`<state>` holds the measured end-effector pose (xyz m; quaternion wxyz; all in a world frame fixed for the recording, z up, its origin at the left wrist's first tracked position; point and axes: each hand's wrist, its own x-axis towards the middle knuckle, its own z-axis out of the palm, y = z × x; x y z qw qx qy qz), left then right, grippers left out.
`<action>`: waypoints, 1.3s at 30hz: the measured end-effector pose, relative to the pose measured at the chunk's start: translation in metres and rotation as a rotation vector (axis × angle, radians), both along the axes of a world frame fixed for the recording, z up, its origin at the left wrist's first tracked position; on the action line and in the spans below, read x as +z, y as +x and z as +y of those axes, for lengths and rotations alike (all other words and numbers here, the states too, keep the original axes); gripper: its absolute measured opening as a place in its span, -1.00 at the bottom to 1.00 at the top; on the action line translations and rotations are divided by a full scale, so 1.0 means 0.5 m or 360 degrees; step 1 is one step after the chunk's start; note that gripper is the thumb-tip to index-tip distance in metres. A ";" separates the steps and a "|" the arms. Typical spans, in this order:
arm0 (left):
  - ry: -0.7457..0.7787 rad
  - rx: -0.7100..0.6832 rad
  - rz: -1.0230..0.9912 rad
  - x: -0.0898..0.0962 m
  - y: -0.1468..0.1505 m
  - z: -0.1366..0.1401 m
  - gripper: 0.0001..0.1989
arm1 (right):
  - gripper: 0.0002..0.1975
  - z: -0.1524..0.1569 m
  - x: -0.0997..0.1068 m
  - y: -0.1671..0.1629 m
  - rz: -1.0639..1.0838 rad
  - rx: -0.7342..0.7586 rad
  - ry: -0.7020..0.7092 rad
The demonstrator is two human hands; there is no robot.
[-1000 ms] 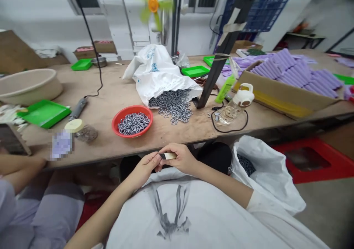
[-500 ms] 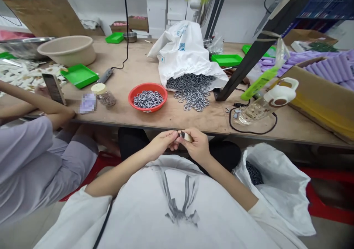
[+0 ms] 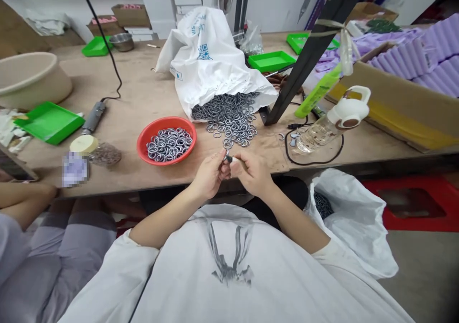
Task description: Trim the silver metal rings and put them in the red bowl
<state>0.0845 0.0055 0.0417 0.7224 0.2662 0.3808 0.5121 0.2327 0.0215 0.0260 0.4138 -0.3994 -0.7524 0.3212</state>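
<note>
Fingertips of your left hand and right hand are pinching one small dark ring between them, just above the table's near edge. Farther off, a red bowl is holding grey rings, and a white bag is spilling more of them.
</note>
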 end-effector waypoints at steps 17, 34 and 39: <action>-0.0155 0.0159 0.0073 -0.042 -0.028 0.095 -0.34 | -0.60 0.116 -0.048 -0.057 -0.0331 0.0008 0.0530; -0.0198 -0.0036 0.0122 -0.104 -0.110 0.105 -0.40 | -0.78 0.281 -0.079 -0.125 -0.1019 -0.0212 -0.0211; -0.0287 -0.0103 0.0007 -0.104 -0.137 0.110 -0.34 | -0.81 0.298 -0.072 -0.121 -0.1111 -0.0199 -0.0210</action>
